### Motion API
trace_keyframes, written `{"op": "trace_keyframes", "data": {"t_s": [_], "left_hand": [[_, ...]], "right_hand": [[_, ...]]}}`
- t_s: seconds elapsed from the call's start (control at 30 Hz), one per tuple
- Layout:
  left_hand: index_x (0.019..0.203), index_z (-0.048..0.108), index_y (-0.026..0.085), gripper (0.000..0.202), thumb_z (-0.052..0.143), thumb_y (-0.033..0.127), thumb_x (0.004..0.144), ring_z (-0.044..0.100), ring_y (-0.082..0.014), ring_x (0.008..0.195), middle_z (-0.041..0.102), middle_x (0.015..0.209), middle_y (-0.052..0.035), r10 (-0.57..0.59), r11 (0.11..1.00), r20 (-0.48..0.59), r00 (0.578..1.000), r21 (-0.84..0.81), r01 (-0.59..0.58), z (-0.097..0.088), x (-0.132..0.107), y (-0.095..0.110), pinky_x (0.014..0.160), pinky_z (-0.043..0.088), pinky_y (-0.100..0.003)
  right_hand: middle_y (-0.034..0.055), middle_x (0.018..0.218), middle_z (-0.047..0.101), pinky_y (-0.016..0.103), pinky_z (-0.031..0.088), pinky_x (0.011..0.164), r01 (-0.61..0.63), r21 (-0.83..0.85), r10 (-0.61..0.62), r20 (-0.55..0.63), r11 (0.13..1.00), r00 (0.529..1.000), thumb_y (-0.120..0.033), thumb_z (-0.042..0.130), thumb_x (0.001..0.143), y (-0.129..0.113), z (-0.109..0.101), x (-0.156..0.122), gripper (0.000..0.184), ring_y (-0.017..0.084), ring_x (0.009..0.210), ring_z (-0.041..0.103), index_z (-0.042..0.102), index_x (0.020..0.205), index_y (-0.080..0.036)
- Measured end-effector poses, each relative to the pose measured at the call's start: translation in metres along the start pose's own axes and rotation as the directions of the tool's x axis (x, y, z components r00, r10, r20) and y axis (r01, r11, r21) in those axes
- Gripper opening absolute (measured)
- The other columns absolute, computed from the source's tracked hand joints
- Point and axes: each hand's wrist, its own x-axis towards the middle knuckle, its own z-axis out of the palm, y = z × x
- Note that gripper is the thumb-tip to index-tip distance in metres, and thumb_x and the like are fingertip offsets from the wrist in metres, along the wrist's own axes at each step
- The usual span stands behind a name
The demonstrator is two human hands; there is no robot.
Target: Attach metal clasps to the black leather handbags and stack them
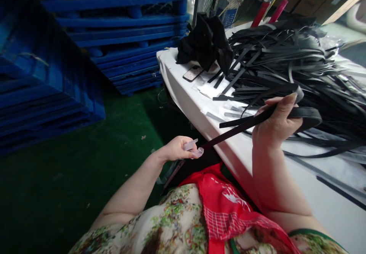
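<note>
A person in a red apron (227, 195) and a floral-patterned top (168, 212) handles a black strap (228, 134) beside a white-covered table (328, 204). The right hand (276, 122), above the table, is closed around the strap, thumb raised against it; the strap bends in a loop on the far side of the fist, while one loose end juts out toward the table's edge. From that grip the strap runs slanting across the edge of the table to the left hand (183, 149), which is just off the table, above the person's lap. There the thumb and fingers pinch a pale translucent strip (190, 145), part of it curling at the end of the strap; whether the fingers also grip the strap itself cannot be told.

A tangled heap of black strips (286, 55) spreads over the table, and crumpled black fabric (210, 40) sits near the table's corner. A phone (192, 73) lies flat on the table just beside the fabric. Two red, tube-like objects (260, 13) stand tilted at the table's far side. Off the table's corner, stacked blue pallets (114, 4) rise from a green floor (122, 132) dotted with small scraps.
</note>
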Motion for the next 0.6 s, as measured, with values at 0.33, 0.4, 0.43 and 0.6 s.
{"op": "trace_keyframes", "data": {"t_s": [0.33, 0.4, 0.43, 0.6], "left_hand": [[0.074, 0.066, 0.010, 0.032, 0.081, 0.037, 0.064, 0.056, -0.0098, 0.058, 0.063, 0.066, -0.0023, -0.034, 0.995, 0.114, 0.993, -0.086, 0.044, 0.001, -0.001, 0.004, 0.052, 0.042, -0.020], [0.074, 0.067, 0.010, 0.031, 0.082, 0.036, 0.063, 0.058, -0.0113, 0.061, 0.065, 0.070, -0.0042, -0.034, 0.989, 0.154, 0.988, -0.137, 0.055, 0.000, -0.001, 0.000, 0.055, 0.045, -0.021], [0.075, 0.068, 0.010, 0.031, 0.082, 0.035, 0.063, 0.060, -0.0122, 0.064, 0.067, 0.073, -0.0052, -0.029, 0.985, 0.175, 0.984, -0.162, 0.057, -0.001, -0.002, -0.001, 0.057, 0.046, -0.022], [0.081, 0.071, 0.011, 0.033, 0.081, 0.038, 0.065, 0.063, -0.0152, 0.073, 0.069, 0.082, -0.0077, -0.017, 0.974, 0.262, 0.965, -0.214, 0.075, 0.000, -0.002, -0.006, 0.067, 0.051, -0.025]], "right_hand": [[-0.0026, 0.042, 0.047, 0.024, 0.031, 0.034, -0.039, -0.023, 0.041, 0.080, 0.999, 0.996, -0.049, 0.049, 0.091, 0.006, 0.002, -0.012, 0.045, 0.011, 0.033, 0.045, 0.058, 0.063, -0.016], [-0.0034, 0.043, 0.047, 0.024, 0.032, 0.035, -0.045, -0.058, 0.051, 0.105, 0.997, 0.993, -0.051, 0.048, 0.091, 0.005, 0.001, -0.014, 0.045, 0.010, 0.034, 0.046, 0.057, 0.064, -0.017], [-0.0037, 0.045, 0.046, 0.024, 0.033, 0.036, -0.048, -0.081, 0.057, 0.112, 0.996, 0.992, -0.052, 0.047, 0.091, 0.005, 0.001, -0.015, 0.045, 0.010, 0.035, 0.046, 0.057, 0.064, -0.018], [-0.0045, 0.046, 0.045, 0.024, 0.033, 0.037, -0.065, -0.139, 0.081, 0.111, 0.988, 0.991, -0.056, 0.043, 0.092, 0.004, 0.000, -0.014, 0.047, 0.009, 0.036, 0.045, 0.055, 0.065, -0.019]]}}
